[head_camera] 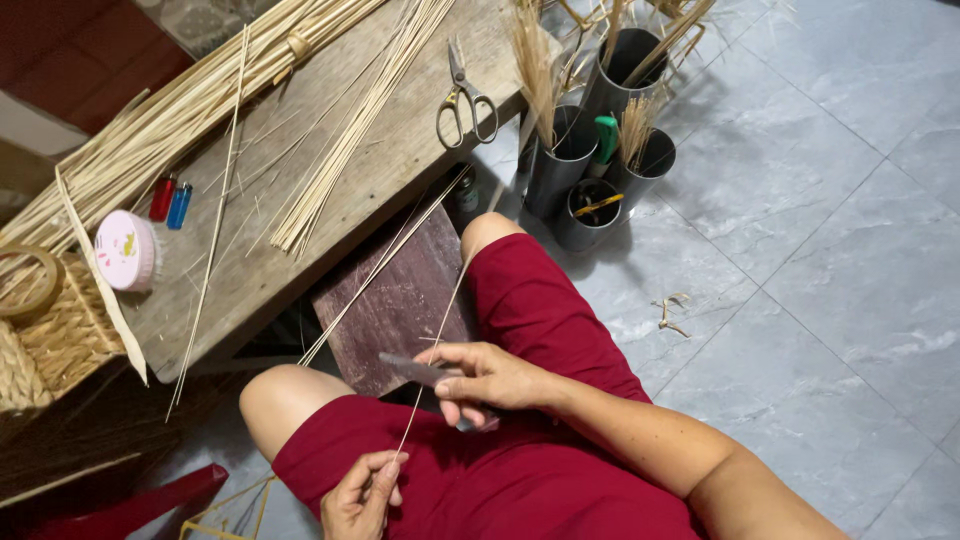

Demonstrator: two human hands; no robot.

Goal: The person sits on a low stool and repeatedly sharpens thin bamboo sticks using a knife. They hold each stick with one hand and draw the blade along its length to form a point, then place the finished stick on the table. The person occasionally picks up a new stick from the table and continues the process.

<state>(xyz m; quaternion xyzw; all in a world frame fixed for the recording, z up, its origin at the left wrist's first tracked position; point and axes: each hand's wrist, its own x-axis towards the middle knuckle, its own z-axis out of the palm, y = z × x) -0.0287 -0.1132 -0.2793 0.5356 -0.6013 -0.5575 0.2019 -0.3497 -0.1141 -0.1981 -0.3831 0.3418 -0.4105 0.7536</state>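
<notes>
1. A woven basket sits at the far left edge, beside a wooden table.
2. On the table, left to right: one pink round box, two lighters, one red and one blue, a loose bundle of sticks, and one pair of scissors.
3. The left hand is low in the lap, fingers pinched shut on the near end of one thin strip.
4. The strip's long axis runs from that hand up and to the right, toward the knee; its far end is hard to trace.
5. The right hand is closed around a knife, whose blade points left and meets the strip.
6. Right of the table stand four dark tubes, holding sticks and tools.
</notes>
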